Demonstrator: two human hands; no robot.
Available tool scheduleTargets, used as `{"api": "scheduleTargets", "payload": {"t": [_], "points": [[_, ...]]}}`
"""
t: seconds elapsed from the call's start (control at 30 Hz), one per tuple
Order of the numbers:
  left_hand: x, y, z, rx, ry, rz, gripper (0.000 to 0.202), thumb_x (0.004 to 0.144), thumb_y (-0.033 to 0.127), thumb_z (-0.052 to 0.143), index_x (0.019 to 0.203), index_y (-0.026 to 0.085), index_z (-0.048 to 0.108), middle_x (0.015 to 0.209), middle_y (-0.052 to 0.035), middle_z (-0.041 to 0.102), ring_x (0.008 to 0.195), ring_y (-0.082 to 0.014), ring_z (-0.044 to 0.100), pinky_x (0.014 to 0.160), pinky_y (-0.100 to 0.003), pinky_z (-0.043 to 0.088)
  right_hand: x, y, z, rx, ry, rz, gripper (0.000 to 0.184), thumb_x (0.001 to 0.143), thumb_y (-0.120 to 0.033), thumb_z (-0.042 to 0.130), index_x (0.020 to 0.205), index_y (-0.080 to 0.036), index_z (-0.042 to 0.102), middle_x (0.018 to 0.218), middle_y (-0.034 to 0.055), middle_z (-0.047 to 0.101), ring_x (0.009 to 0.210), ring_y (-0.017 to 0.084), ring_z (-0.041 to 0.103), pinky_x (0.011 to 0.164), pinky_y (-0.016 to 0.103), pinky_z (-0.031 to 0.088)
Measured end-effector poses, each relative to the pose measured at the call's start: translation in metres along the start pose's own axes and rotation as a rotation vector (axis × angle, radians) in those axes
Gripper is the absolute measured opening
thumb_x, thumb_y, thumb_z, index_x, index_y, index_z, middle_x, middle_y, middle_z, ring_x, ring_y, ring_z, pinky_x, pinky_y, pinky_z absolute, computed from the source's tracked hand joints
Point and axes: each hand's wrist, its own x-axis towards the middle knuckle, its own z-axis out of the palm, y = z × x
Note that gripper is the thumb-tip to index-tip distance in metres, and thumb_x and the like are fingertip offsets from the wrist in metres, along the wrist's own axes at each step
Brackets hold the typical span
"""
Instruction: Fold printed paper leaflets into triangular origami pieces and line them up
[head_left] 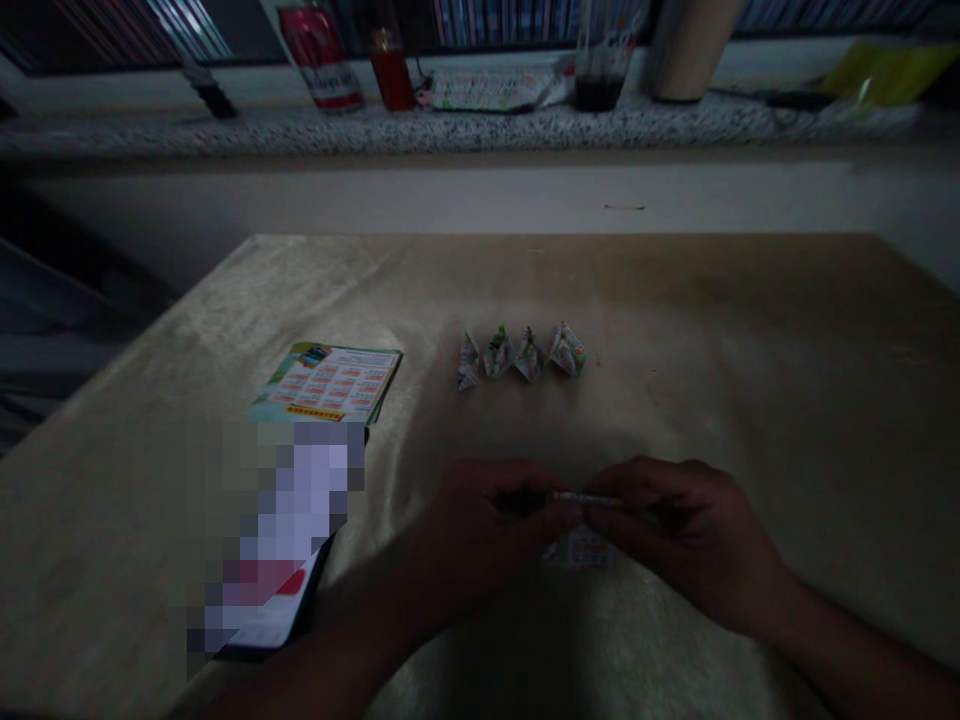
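A folded strip of printed paper is pinched between both hands above the table, seen nearly edge-on. My left hand grips its left end with thumb and forefinger. On the right end, the thumb and fingers of my right hand are closed. Just below the fingertips shows a printed paper piece; whether it joins the strip or lies on the table, I cannot tell. Beyond the hands, several small pointed folded paper shapes stand in a row.
Left of the hands lie a stack of printed paper sheets and a lit phone on the cloth-covered table. The stone windowsill carries a red can, a red lighter and a cup of dark liquid.
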Motion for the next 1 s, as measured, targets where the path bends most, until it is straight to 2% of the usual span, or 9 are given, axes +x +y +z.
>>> {"api": "scheduleTargets", "payload": {"t": [0.2, 0.37, 0.53, 0.57, 0.63, 0.7, 0.77, 0.9, 1.0], "points": [[-0.005, 0.0, 0.001, -0.153, -0.05, 0.022, 0.01, 0.082, 0.025, 0.077, 0.08, 0.016, 0.081, 0.067, -0.0015, 0.074, 0.061, -0.0115, 0.063, 0.056, -0.02, 0.046, -0.005, -0.003, 0.002, 0.052, 0.022, -0.023, 0.009, 0.085, -0.02, 0.075, 0.08, -0.021, 0.083, 0.062, 0.0012, 0.076, 0.051, 0.011, 0.066, 0.045, 0.017, 0.05], [-0.003, -0.001, 0.003, -0.264, -0.047, -0.043, 0.01, 0.08, 0.025, 0.08, 0.078, 0.015, 0.079, 0.067, -0.0011, 0.073, 0.06, -0.0109, 0.063, 0.057, -0.02, 0.047, -0.004, -0.004, 0.003, 0.05, 0.054, 0.014, 0.009, 0.084, -0.024, 0.077, 0.078, -0.021, 0.082, 0.062, 0.0015, 0.075, 0.051, 0.012, 0.067, 0.045, 0.018, 0.052], [-0.001, -0.001, 0.002, -0.338, -0.068, -0.043, 0.021, 0.077, 0.026, 0.084, 0.096, 0.018, 0.079, 0.09, -0.0032, 0.079, 0.079, -0.0146, 0.07, 0.073, -0.024, 0.054, 0.001, -0.004, 0.0, 0.045, 0.194, 0.024, 0.004, 0.081, -0.024, 0.08, 0.077, -0.021, 0.08, 0.066, 0.0022, 0.079, 0.053, 0.014, 0.072, 0.047, 0.018, 0.057], [-0.001, -0.001, 0.001, -0.324, -0.061, -0.033, 0.021, 0.078, 0.025, 0.084, 0.097, 0.018, 0.078, 0.091, -0.0033, 0.079, 0.08, -0.0147, 0.07, 0.073, -0.024, 0.053, 0.001, -0.004, -0.002, 0.051, 0.206, 0.008, 0.001, 0.081, -0.023, 0.081, 0.08, -0.022, 0.08, 0.069, 0.0024, 0.08, 0.056, 0.015, 0.074, 0.049, 0.019, 0.059], [0.0, -0.001, 0.001, -0.238, -0.001, 0.012, 0.013, 0.081, 0.024, 0.08, 0.092, 0.017, 0.078, 0.084, -0.0029, 0.076, 0.075, -0.0139, 0.068, 0.068, -0.023, 0.051, 0.002, -0.003, -0.004, 0.037, 0.219, -0.034, 0.007, 0.08, -0.021, 0.082, 0.086, -0.024, 0.081, 0.074, 0.0014, 0.082, 0.06, 0.015, 0.076, 0.054, 0.019, 0.061], [0.0, 0.001, 0.0, -0.144, 0.087, 0.103, 0.006, 0.082, 0.021, 0.078, 0.087, 0.017, 0.078, 0.079, -0.0022, 0.073, 0.072, -0.0137, 0.066, 0.064, -0.023, 0.049, 0.002, -0.002, -0.007, -0.029, 0.232, -0.104, 0.015, 0.078, -0.017, 0.083, 0.09, -0.025, 0.081, 0.078, 0.0005, 0.082, 0.065, 0.015, 0.077, 0.059, 0.019, 0.062], [-0.001, 0.003, 0.0, -0.083, 0.156, 0.222, 0.003, 0.082, 0.017, 0.076, 0.085, 0.018, 0.078, 0.083, -0.0028, 0.073, 0.076, -0.0146, 0.067, 0.066, -0.024, 0.051, 0.002, -0.001, -0.009, -0.123, 0.23, -0.193, 0.018, 0.078, -0.013, 0.082, 0.091, -0.026, 0.081, 0.082, 0.0009, 0.081, 0.069, 0.015, 0.076, 0.062, 0.021, 0.062], [-0.003, 0.004, -0.001, -0.059, 0.2, 0.406, 0.009, 0.083, 0.014, 0.074, 0.086, 0.021, 0.079, 0.096, -0.0042, 0.074, 0.089, -0.0166, 0.07, 0.079, -0.027, 0.055, 0.001, -0.002, -0.012, -0.249, 0.174, -0.347, 0.021, 0.084, -0.011, 0.077, 0.095, -0.028, 0.08, 0.076, 0.0001, 0.077, 0.061, 0.014, 0.072, 0.05, 0.023, 0.056], [-0.002, 0.002, 0.0, -0.106, 0.212, 0.331, 0.021, 0.083, 0.012, 0.074, 0.1, 0.022, 0.078, 0.109, -0.0045, 0.074, 0.094, -0.0169, 0.07, 0.083, -0.027, 0.057, -0.003, -0.003, -0.014, -0.33, 0.189, -0.443, 0.032, 0.085, -0.008, 0.075, 0.104, -0.033, 0.079, 0.076, -0.001, 0.079, 0.062, 0.016, 0.075, 0.05, 0.025, 0.058]]}}
